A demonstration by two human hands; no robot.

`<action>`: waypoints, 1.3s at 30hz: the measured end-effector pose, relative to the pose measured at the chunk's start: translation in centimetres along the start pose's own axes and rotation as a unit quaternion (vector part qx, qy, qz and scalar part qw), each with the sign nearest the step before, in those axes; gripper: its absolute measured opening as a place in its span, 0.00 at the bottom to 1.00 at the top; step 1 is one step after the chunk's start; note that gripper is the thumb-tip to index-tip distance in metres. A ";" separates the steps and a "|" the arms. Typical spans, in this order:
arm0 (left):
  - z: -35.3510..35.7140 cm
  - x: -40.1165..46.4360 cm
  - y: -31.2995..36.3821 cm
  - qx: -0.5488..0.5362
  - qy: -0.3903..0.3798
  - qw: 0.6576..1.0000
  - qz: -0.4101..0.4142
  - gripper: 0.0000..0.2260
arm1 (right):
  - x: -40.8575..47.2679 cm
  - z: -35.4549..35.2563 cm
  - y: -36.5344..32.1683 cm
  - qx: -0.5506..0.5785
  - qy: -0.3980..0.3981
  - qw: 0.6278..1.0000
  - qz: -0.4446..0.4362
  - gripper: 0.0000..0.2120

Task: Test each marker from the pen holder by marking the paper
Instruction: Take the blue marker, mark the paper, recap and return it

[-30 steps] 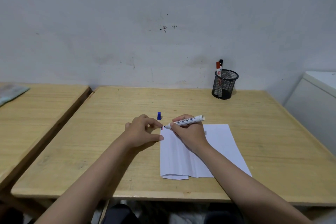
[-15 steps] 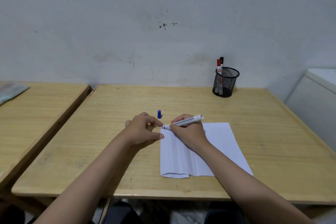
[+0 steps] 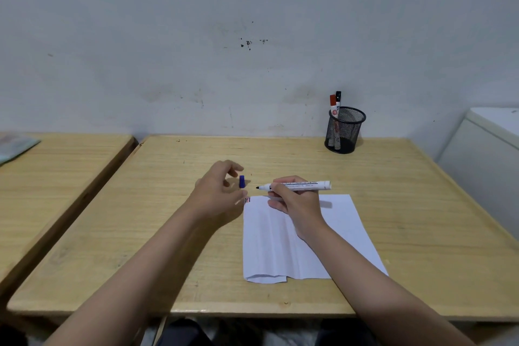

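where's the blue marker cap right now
In the head view, the blue cap stands on the table just beyond the paper's far-left corner, by the left hand's fingertips.

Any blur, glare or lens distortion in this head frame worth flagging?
Head view: left hand slightly motion-blurred at the fingertips; right hand and marker sharp. Wide-angle lens bows the table edges. Lighting soft and even, faint shadows on the paper, no glare.
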State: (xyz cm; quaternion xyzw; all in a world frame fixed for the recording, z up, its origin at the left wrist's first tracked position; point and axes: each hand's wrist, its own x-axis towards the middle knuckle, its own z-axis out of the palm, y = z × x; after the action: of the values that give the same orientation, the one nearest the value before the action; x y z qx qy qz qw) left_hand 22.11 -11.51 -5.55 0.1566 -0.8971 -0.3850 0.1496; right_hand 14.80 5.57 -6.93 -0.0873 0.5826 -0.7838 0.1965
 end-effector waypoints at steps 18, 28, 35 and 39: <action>-0.6 0.5 3.0 -0.326 -0.018 0.944 -0.041 0.05 | -0.6 0.1 -3.1 0.029 0.016 0.998 -0.056 0.02; 0.1 -0.4 5.4 -0.415 -0.046 0.909 -0.019 0.04 | -1.7 -0.1 -4.9 0.005 -0.033 0.996 -0.089 0.03; 0.7 -0.8 6.5 -0.390 0.073 0.917 0.051 0.04 | -1.7 0.4 -6.2 0.029 -0.074 0.990 -0.114 0.05; 0.9 -0.6 7.6 -0.386 0.133 0.911 0.054 0.04 | -1.2 0.7 -6.9 0.057 -0.051 0.995 -0.067 0.08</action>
State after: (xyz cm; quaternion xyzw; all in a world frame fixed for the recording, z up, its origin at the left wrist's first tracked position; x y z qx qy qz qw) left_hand 21.01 -5.73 -0.66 0.0880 -0.6573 -0.6686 0.3365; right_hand 14.70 7.06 -0.11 -0.1547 0.5190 -0.8216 0.1777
